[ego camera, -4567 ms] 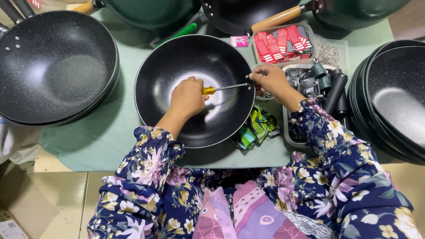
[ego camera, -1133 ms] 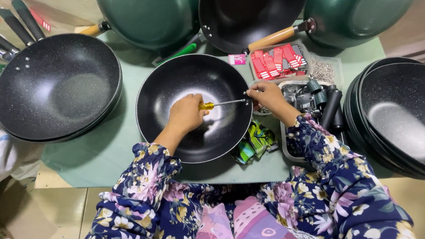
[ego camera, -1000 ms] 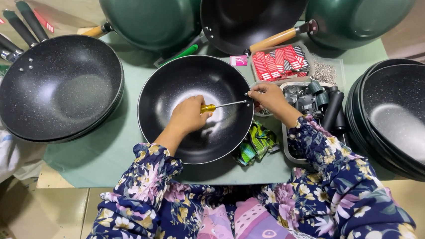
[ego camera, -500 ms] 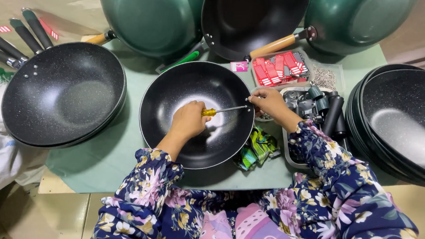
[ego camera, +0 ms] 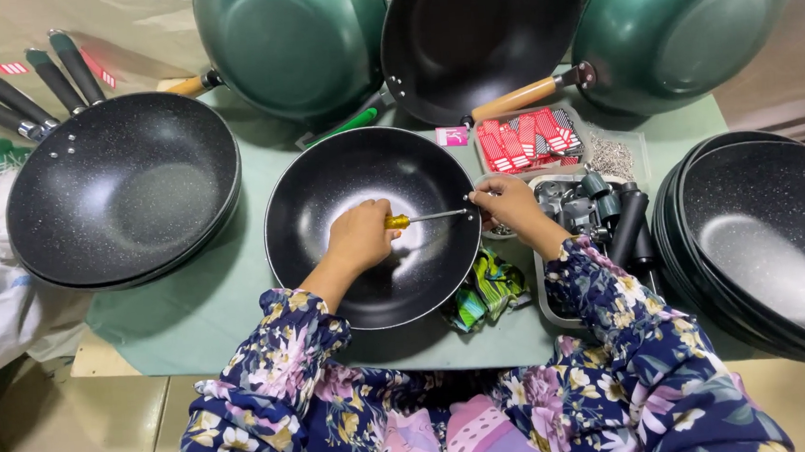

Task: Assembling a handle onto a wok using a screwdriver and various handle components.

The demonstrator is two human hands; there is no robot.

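Note:
A black speckled wok (ego camera: 325, 194) without a handle lies on the green mat in front of me. My left hand (ego camera: 362, 235) is inside it, closed round the yellow handle of a screwdriver (ego camera: 421, 218) whose shaft points right at the wok's rim. My right hand (ego camera: 505, 200) pinches the rim at the screwdriver's tip, fingers closed on something too small to make out.
A stack of handled black woks (ego camera: 121, 184) sits at left, a stack of handle-less ones (ego camera: 767, 238) at right. Green and black woks (ego camera: 295, 40) with wooden handles lean at the back. A tray of black handle parts (ego camera: 600, 212), red packets (ego camera: 519, 138) and a green cloth (ego camera: 483, 291) lie at right.
Both hands have kept their places on the screwdriver and the rim. Only the camera view has shifted slightly.

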